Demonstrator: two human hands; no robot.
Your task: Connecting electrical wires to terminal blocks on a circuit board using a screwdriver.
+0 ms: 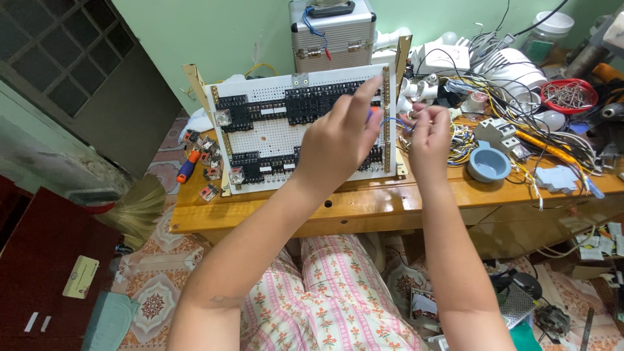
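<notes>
My left hand point(338, 140) is raised in front of the panel point(286, 127), which stands tilted near the table's point(260, 211) back edge, left of centre. Its fingers point(364, 97) are pinched on a small purple-and-orange tool point(371, 114) close to the brass strip point(387, 117) on the panel's right side. The tool is mostly hidden behind the hand, so I can't tell what kind it is.

My right hand point(429, 133) is just right of the panel, fingers together on a blue wire point(394, 120) that runs across to the strip.

The panel is a white perforated board carrying rows of black blocks and a few clear relays point(222, 117) on its left side.

More relays and an orange-handled screwdriver point(187, 167) lie at the table's left edge. A blue bowl point(489, 162) sits right of my right hand, amid tangled yellow and white wires point(520, 104). A red bowl of screws point(570, 95) sits at the back right. A metal case point(333, 34) stands behind the panel. A broom point(136, 208) leans by the table's left end.
</notes>
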